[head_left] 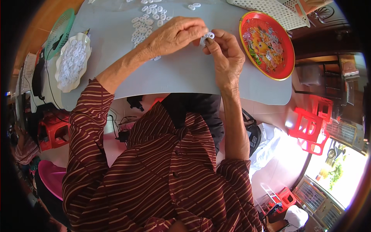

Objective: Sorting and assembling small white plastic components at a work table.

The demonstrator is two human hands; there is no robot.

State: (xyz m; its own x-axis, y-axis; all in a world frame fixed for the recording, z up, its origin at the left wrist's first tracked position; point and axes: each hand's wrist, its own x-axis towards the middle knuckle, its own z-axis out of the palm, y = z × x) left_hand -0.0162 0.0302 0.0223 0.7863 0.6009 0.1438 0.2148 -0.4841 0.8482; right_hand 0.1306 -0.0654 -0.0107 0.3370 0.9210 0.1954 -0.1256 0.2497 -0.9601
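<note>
Head view: holding one small white oval piece (pixel 209 35) over the grey table (pixel 174 80), toward its far side. Clamped in the right hand (pixel 228 54), between thumb and fingers. Reaching the same piece with the left hand (pixel 176 35), back of hand up, fingers bent together at its left end; cannot tell if pinching or only touching, contact partly hidden.

Spread out left of the hands: loose white pieces (pixel 147 21), partly covered by left hand and wrist. Lying well apart from those, near the far edge: two more pieces (pixel 194 6), side by side.

To the right, near the right hand: red round tray (pixel 286 50), gold-rimmed, flower-printed, with small scraps inside, too fine to identify. Beyond that: white perforated basket (pixel 266 8). Far left: wavy-rimmed white dish (pixel 88 51), heaped with similar pieces, just beside a green basket (pixel 63 25).
</note>
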